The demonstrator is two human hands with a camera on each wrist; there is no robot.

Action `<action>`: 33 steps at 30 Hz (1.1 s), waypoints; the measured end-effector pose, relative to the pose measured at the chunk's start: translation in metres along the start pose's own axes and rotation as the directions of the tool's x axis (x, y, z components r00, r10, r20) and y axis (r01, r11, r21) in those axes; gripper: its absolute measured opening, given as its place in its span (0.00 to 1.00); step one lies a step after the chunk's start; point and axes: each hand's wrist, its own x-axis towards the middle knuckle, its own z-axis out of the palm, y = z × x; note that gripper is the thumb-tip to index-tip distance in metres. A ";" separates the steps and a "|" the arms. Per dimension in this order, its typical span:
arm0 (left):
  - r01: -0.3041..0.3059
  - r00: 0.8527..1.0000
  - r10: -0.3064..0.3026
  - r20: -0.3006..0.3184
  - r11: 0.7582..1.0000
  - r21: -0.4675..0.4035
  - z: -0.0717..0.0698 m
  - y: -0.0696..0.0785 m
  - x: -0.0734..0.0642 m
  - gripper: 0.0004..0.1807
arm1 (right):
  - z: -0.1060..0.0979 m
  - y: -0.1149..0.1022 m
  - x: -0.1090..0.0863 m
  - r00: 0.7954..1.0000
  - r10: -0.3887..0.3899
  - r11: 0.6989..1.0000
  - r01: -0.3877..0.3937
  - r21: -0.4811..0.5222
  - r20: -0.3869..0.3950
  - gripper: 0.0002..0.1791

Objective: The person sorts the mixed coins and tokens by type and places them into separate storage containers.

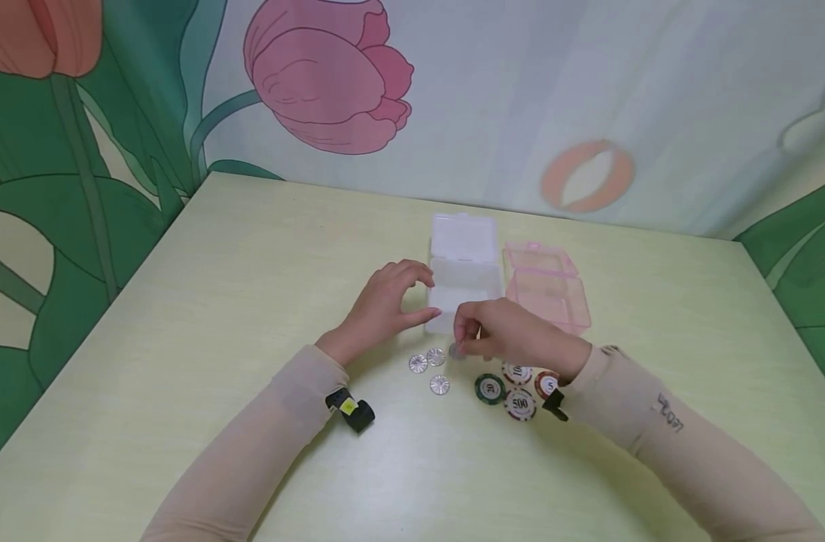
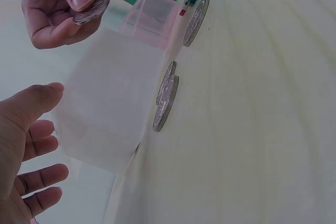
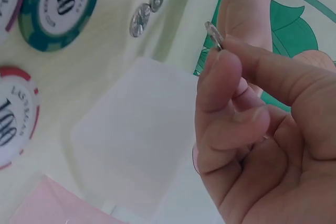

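My right hand [image 1: 510,329] pinches a silver coin [image 3: 212,34] between thumb and fingertips, close in front of a white plastic box [image 1: 442,324]. The box stands with its lid [image 1: 463,235] tipped back, and its inside shows bare white in the head view. At the box's left side my left hand [image 1: 385,305] is spread, thumb and fingers apart with nothing between them. In front of the box lie three more silver coins [image 1: 439,385], two of them side by side. The left wrist view also shows the pinched coin [image 2: 93,10] raised above the table.
A pink see-through box [image 1: 577,297], lid open, stands against the white one's right side. Several poker chips lie below the right wrist, among them a green 20 chip [image 1: 490,388] and a 500 chip [image 1: 520,404]. Behind the table [image 1: 304,226] rises a flower-painted wall.
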 end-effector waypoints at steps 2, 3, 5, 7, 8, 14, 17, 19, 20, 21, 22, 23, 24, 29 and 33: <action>-0.003 1.000 0.003 -0.003 1.000 -0.002 0.000 0.000 0.000 0.20 | -0.003 0.000 0.000 1.000 0.002 1.000 -0.002 0.013 -0.003 0.06; -0.006 1.000 0.006 -0.005 1.000 -0.002 0.000 0.000 0.000 0.20 | -0.005 0.000 0.000 1.000 0.004 1.000 -0.004 0.020 -0.003 0.06; -0.009 1.000 0.009 -0.006 1.000 -0.005 0.000 0.001 0.001 0.20 | -0.008 -0.001 0.000 1.000 0.008 0.999 -0.007 0.034 -0.010 0.05; -0.011 1.000 0.011 -0.006 1.000 -0.006 0.000 0.001 0.001 0.20 | -0.011 -0.001 0.001 1.000 0.009 0.999 -0.008 0.049 -0.019 0.05; -0.011 1.000 0.011 -0.005 1.000 -0.006 0.000 0.001 0.001 0.20 | -0.012 -0.001 0.001 1.000 0.010 0.998 -0.008 0.057 -0.023 0.05; -0.011 1.000 0.011 -0.005 1.000 0.003 -0.001 0.002 0.002 0.20 | -0.019 0.002 0.004 0.999 0.012 0.992 -0.005 0.123 -0.051 0.03; -0.007 1.000 0.007 -0.004 1.000 0.005 -0.001 0.002 0.002 0.20 | -0.023 0.004 0.006 0.997 0.013 0.990 -0.002 0.141 -0.075 0.03; -0.004 1.000 0.004 -0.001 1.000 0.005 -0.002 0.003 0.002 0.20 | -0.025 0.005 0.008 0.995 0.013 0.991 0.000 0.135 -0.094 0.04; -0.002 1.000 0.002 -0.001 1.000 0.006 -0.002 0.003 0.002 0.20 | -0.026 0.005 0.009 0.995 0.016 0.991 -0.002 0.135 -0.103 0.04; 0.000 1.000 0.000 0.000 1.000 0.008 -0.002 0.003 0.002 0.20 | -0.027 0.006 0.010 0.994 0.021 0.991 -0.005 0.136 -0.111 0.04; 0.002 1.000 -0.002 0.002 1.000 0.008 -0.002 0.003 0.002 0.20 | -0.028 0.006 0.011 0.993 0.028 0.990 -0.011 0.140 -0.117 0.04; 0.003 1.000 -0.003 0.002 1.000 0.007 -0.002 0.003 0.002 0.20 | -0.029 0.007 0.012 0.992 0.034 0.989 -0.016 0.147 -0.121 0.05; 0.004 1.000 -0.004 0.002 1.000 0.007 -0.002 0.003 0.001 0.20 | -0.029 0.007 0.014 0.991 0.040 0.988 -0.021 0.155 -0.125 0.05; 0.000 1.000 0.000 -0.002 1.000 0.005 -0.002 0.003 0.001 0.20 | -0.031 0.012 0.023 0.987 0.075 0.986 -0.051 0.161 -0.143 0.06; -0.001 1.000 0.001 -0.004 1.000 0.007 -0.002 0.003 0.000 0.20 | -0.032 0.017 0.029 0.982 0.099 0.989 -0.079 0.128 -0.162 0.07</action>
